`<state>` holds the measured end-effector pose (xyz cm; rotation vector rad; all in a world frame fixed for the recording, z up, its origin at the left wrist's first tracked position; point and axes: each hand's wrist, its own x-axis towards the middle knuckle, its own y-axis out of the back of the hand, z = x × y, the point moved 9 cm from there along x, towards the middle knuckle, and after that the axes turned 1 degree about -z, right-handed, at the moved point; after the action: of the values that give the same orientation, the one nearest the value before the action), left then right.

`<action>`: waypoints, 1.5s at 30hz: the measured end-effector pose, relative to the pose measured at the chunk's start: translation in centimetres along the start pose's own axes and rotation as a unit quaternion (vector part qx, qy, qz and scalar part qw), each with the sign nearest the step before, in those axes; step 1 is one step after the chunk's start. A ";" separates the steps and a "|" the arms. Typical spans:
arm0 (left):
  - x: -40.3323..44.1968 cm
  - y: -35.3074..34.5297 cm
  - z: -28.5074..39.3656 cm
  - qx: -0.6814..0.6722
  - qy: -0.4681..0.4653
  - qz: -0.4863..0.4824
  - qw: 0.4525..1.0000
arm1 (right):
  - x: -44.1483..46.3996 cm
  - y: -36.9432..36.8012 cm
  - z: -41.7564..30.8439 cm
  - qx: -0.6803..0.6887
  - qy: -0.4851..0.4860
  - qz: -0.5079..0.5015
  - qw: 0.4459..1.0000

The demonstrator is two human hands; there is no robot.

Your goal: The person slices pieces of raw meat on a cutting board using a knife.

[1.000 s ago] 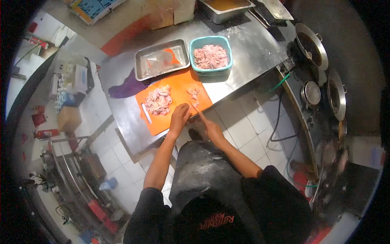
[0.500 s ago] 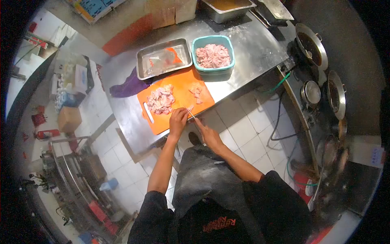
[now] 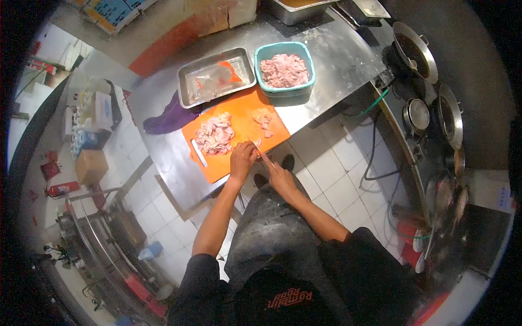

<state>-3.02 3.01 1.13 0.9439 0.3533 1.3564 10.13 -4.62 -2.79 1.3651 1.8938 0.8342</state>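
Note:
On the orange cutting board (image 3: 244, 117), near its front edge, my left hand (image 3: 243, 161) is closed, fingers bunched over a small piece of raw meat, mostly hidden beneath them. My right hand (image 3: 279, 178) grips a knife (image 3: 259, 149) by its handle, the blade pointing away beside my left fingertips. A heap of pale pink raw meat (image 3: 215, 134) lies on the left half of the board. Smaller cut pieces (image 3: 263, 119) are spread on the right half. Behind the board stands a teal tub (image 3: 311, 80) full of raw meat.
A metal tray (image 3: 182, 89) with a clear, orange-marked plastic bag sits behind the board, beside a purple cloth (image 3: 163, 120). The steel table (image 3: 342, 65) ends just before my body. On the right are woks (image 3: 416, 51) and a strainer (image 3: 417, 115); a metal pan (image 3: 296, 13) stands at the back.
The view has shifted slightly. Both hands stay at the board's front edge, with the knife still beside the left fingertips and only slightly moved. The heap and the tub look the same.

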 end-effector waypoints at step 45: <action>-3.1 2.3 -1.5 -0.052 0.013 0.030 0.998 | -3.5 0.2 -2.3 0.008 0.011 -0.042 0.999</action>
<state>-6.30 0.53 1.02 0.8564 0.2725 1.4288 9.22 -8.21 -0.83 1.2806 1.9641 0.7975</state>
